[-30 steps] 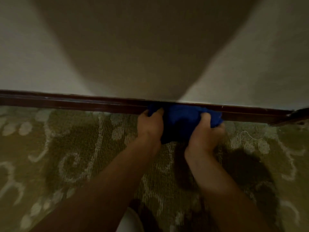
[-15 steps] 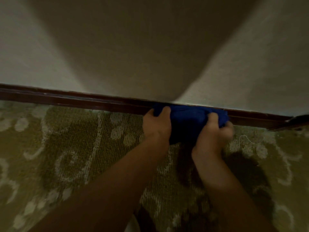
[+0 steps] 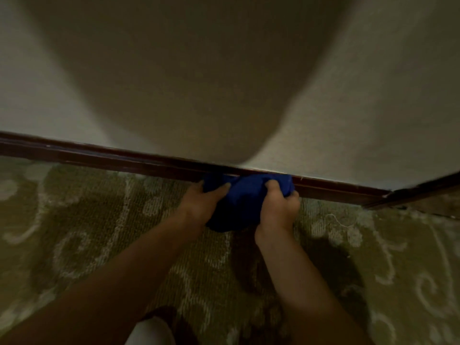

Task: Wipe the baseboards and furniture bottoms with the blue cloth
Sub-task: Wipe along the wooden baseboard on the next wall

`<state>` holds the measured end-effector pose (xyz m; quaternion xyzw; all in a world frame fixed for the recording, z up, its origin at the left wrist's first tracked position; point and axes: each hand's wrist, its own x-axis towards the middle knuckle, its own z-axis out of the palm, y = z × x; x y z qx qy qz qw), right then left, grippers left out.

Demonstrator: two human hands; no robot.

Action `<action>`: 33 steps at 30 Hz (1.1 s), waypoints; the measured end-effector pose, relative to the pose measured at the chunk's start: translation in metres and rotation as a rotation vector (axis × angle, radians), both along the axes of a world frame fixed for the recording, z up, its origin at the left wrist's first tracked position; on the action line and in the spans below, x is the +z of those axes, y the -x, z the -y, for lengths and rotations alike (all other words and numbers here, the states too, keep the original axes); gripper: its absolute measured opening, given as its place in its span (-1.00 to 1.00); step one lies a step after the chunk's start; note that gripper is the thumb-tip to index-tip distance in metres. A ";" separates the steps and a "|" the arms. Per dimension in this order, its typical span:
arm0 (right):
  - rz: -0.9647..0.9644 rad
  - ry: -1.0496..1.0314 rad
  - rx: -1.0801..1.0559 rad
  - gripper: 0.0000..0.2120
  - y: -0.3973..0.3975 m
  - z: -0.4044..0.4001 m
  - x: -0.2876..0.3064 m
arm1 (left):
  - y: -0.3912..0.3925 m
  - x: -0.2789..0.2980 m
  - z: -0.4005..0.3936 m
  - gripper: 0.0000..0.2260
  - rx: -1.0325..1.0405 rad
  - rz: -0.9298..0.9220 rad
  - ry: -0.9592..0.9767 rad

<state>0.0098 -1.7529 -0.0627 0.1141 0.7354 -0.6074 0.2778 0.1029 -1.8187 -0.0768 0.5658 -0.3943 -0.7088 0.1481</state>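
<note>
A bunched blue cloth (image 3: 245, 195) lies against the dark wooden baseboard (image 3: 112, 158) where the beige wall meets the carpet. My left hand (image 3: 201, 204) grips the cloth's left end, fingers curled over its top. My right hand (image 3: 277, 207) grips the right end, thumb and fingers dug into the fabric. Both hands hold the cloth tight to the baseboard's face. The baseboard stretch behind the cloth is hidden.
Olive carpet with a pale swirl pattern (image 3: 87, 232) covers the floor. At the right, a second dark baseboard (image 3: 423, 192) meets the first at a corner. A loose white thread (image 3: 341, 221) lies on the carpet. A pale rounded shape (image 3: 149, 331) shows at the bottom edge.
Both hands and the cloth have slid to the right along the baseboard, closer to the corner. The grip on the cloth is the same.
</note>
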 end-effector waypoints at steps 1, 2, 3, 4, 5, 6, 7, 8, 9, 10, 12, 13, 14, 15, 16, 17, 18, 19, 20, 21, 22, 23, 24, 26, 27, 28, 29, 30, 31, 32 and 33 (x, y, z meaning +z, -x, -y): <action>0.050 -0.003 -0.047 -0.76 0.001 0.000 0.001 | -0.006 0.004 -0.001 -0.73 -0.038 -0.040 -0.020; 0.103 0.007 -0.069 -0.77 0.000 0.001 0.003 | -0.015 0.010 0.000 -0.74 -0.055 -0.076 -0.042; 0.158 0.025 -0.068 -0.79 -0.003 0.000 0.006 | -0.026 0.015 0.000 -0.72 -0.060 -0.087 -0.061; 0.218 0.056 -0.054 -0.83 -0.006 -0.001 0.012 | -0.036 0.030 0.000 -0.71 -0.075 -0.056 -0.042; 0.267 0.060 -0.026 -0.84 -0.014 0.000 0.016 | -0.049 0.041 0.001 -0.72 -0.080 -0.031 -0.024; 0.309 0.057 0.007 -0.78 -0.026 0.003 0.016 | -0.063 0.049 0.002 -0.76 -0.072 -0.001 -0.011; 0.363 0.083 0.045 -0.66 -0.034 0.006 0.020 | -0.074 0.062 0.001 -0.81 -0.060 0.023 0.022; 0.441 0.127 0.079 -0.53 -0.044 0.010 0.022 | -0.084 0.079 0.001 -0.85 -0.066 0.072 0.082; 0.504 0.172 0.108 -0.47 -0.054 0.016 0.025 | -0.094 0.097 0.001 -0.87 -0.067 0.129 0.134; 0.556 0.216 0.135 -0.48 -0.065 0.023 0.028 | -0.103 0.116 0.001 -0.89 -0.076 0.196 0.174; 0.660 0.285 0.211 -0.53 -0.093 0.042 0.037 | -0.126 0.150 0.007 -0.88 -0.086 0.354 0.256; 0.711 0.306 0.257 -0.52 -0.108 0.048 0.043 | -0.140 0.165 0.010 -0.85 -0.094 0.419 0.290; 0.758 0.319 0.324 -0.47 -0.126 0.052 0.045 | -0.154 0.177 0.014 -0.81 -0.123 0.474 0.321; 0.781 0.328 0.415 -0.43 -0.141 0.055 0.045 | -0.165 0.187 0.019 -0.77 -0.165 0.523 0.346; 0.777 0.325 0.507 -0.44 -0.154 0.054 0.048 | -0.175 0.194 0.024 -0.75 -0.215 0.572 0.355; 0.772 0.329 0.565 -0.49 -0.165 0.053 0.050 | -0.184 0.198 0.029 -0.73 -0.252 0.608 0.349; 0.761 0.321 0.575 -0.54 -0.174 0.052 0.047 | -0.190 0.196 0.035 -0.71 -0.280 0.633 0.338; 0.755 0.323 0.543 -0.56 -0.178 0.053 0.042 | -0.194 0.190 0.041 -0.71 -0.302 0.646 0.330; 0.740 0.306 0.482 -0.58 -0.180 0.054 0.036 | -0.195 0.177 0.047 -0.70 -0.319 0.655 0.323; 0.706 0.276 0.400 -0.60 -0.181 0.056 0.027 | -0.195 0.160 0.053 -0.71 -0.323 0.653 0.309; 0.642 0.232 0.332 -0.62 -0.181 0.057 0.019 | -0.194 0.141 0.056 -0.73 -0.316 0.637 0.285; 0.569 0.178 0.290 -0.60 -0.180 0.058 0.009 | -0.191 0.123 0.058 -0.77 -0.318 0.616 0.259; 0.499 0.122 0.266 -0.55 -0.178 0.058 -0.001 | -0.186 0.105 0.059 -0.80 -0.333 0.590 0.234; 0.366 0.022 0.227 -0.49 -0.172 0.059 -0.022 | -0.176 0.071 0.067 -0.75 -0.389 0.529 0.184; 0.302 -0.014 0.214 -0.48 -0.169 0.060 -0.030 | -0.171 0.056 0.073 -0.69 -0.396 0.499 0.162; 0.243 -0.029 0.212 -0.47 -0.168 0.060 -0.038 | -0.168 0.045 0.080 -0.65 -0.385 0.474 0.143; 0.187 -0.024 0.227 -0.46 -0.170 0.061 -0.045 | -0.167 0.035 0.087 -0.64 -0.362 0.455 0.121; 0.137 -0.001 0.248 -0.45 -0.173 0.059 -0.050 | -0.169 0.027 0.095 -0.63 -0.336 0.446 0.098; 0.102 0.037 0.266 -0.46 -0.178 0.058 -0.053 | -0.172 0.020 0.103 -0.63 -0.316 0.447 0.073; 0.073 0.081 0.267 -0.50 -0.182 0.058 -0.055 | -0.176 0.014 0.109 -0.63 -0.291 0.437 0.044; 0.046 0.114 0.259 -0.57 -0.188 0.057 -0.059 | -0.181 0.007 0.115 -0.63 -0.269 0.405 0.005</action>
